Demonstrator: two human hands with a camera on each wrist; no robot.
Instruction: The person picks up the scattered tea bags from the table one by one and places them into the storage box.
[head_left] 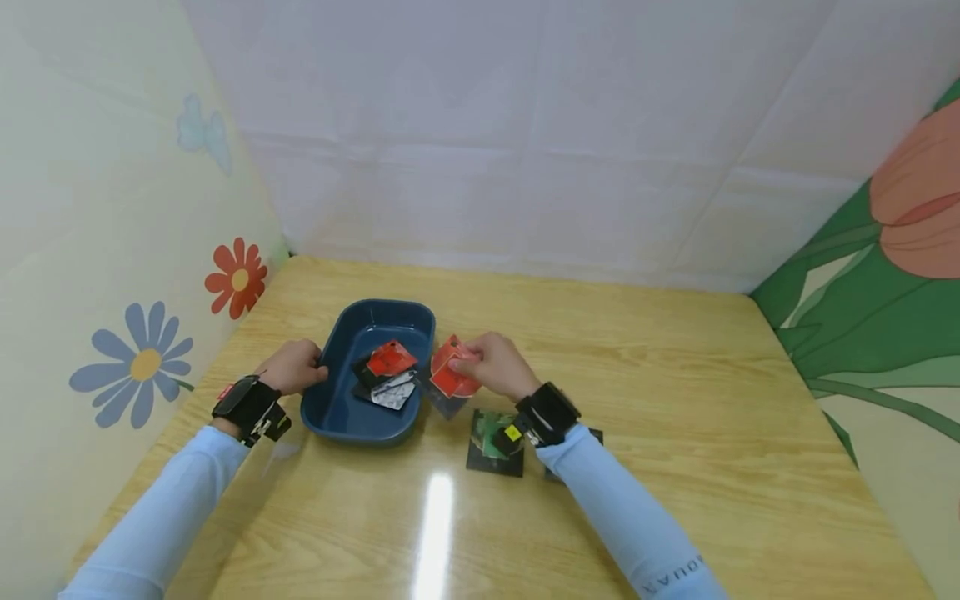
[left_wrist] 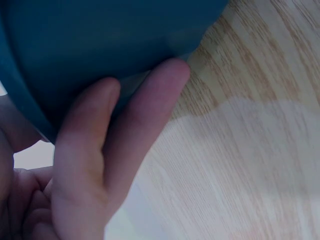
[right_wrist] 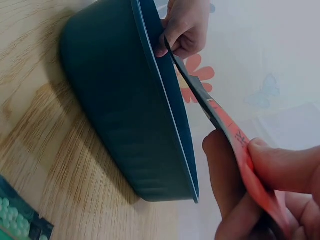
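My left hand (head_left: 292,367) grips the left rim of a dark blue basin (head_left: 318,414), thumb inside and fingers against the outer wall, as the left wrist view shows. Just past the basin's right side, my right hand (head_left: 501,365) pinches a thin red-and-black card (head_left: 450,385) between thumb and fingers. In the right wrist view this card (right_wrist: 240,145) is slightly bent, and its far end overlaps the basin's rim. Inside the basin lie several cards in a loose pile: a red one (head_left: 392,358) on top, a black-and-white one (head_left: 395,395) below.
A green-and-black card (head_left: 486,460) lies on the wooden table (head_left: 675,375) under my right wrist. Another dark card (head_left: 597,435) is mostly hidden by the right forearm. A white wall sheet (head_left: 525,208) stands at the back, and a flower-printed wall (head_left: 142,250) closes the left side.
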